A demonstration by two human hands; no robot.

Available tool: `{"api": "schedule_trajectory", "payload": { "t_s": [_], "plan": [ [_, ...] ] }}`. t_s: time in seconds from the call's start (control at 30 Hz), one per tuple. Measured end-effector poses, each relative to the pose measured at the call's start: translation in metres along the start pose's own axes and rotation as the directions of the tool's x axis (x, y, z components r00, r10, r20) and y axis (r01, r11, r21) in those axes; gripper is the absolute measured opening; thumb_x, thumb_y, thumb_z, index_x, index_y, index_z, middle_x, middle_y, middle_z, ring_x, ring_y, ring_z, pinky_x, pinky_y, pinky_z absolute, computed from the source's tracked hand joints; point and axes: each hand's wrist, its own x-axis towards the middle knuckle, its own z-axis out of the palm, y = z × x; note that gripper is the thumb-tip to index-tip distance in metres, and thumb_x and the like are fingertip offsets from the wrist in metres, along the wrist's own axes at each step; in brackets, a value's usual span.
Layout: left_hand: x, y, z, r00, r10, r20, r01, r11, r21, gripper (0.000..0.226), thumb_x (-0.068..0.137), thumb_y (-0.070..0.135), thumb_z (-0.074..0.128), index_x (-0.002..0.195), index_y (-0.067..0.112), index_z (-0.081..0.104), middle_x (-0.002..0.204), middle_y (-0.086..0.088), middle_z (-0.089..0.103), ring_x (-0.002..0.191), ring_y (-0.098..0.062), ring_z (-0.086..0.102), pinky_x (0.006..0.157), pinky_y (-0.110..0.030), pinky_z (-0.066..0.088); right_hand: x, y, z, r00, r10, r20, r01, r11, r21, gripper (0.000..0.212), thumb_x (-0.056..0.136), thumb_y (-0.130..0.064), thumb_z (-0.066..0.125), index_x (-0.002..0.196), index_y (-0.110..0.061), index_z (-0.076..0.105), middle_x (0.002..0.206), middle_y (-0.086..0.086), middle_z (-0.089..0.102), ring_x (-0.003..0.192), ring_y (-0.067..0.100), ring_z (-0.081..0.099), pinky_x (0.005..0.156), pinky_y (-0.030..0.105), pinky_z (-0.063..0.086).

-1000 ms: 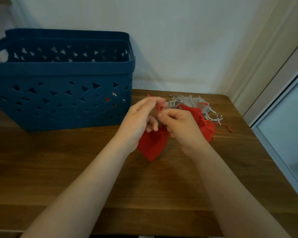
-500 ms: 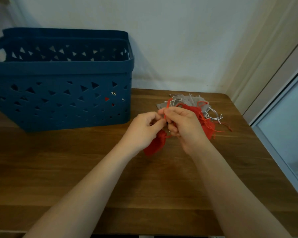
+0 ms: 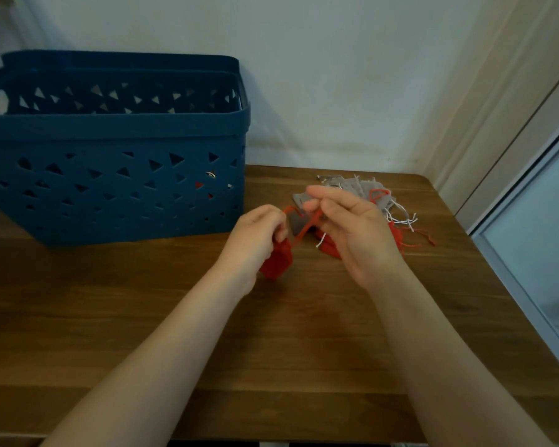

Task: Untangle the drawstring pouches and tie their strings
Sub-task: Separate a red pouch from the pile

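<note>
Hanging below the left grip (image 3: 261, 233), red pouch (image 3: 276, 261); string (image 3: 305, 229) in right grip (image 3: 352, 227).

We find no readable text, labels, brands, numbers or signs. Blue basket (image 3: 110, 188): only triangle cutouts, no lettering. Pouches (image 3: 352, 195), wooden table (image 3: 271, 350), wall: we read nothing on them.

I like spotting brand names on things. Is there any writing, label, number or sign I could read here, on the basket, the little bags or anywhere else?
None: no readable text shows on the blue basket, the red pouch in the left hand, the pile of pouches, or the table.
</note>
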Motion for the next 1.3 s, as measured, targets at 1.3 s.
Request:
{"api": "schedule_trajectory", "payload": {
  "t_s": [1.3],
  "plan": [
    [-0.004, -0.005, -0.011, 0.962, 0.016, 0.272, 0.083, 0.934, -0.347, 0.022, 0.095, 0.023, 0.049, 0.084, 0.012, 0.063, 0.067, 0.001, 0.051, 0.056, -0.009, 0.045, 0.054, -0.021, 0.039, -0.001, -0.012, -0.016, 0.86, -0.133, 0.492, 0.447, 0.661, -0.602, 0.022, 0.083, -0.014, 0.067, 0.097, -0.03, 0.067, 0.123, -0.006, 0.056, 0.102, 0.008, 0.058, 0.079, 0.033, 0.052]
  ]
}}
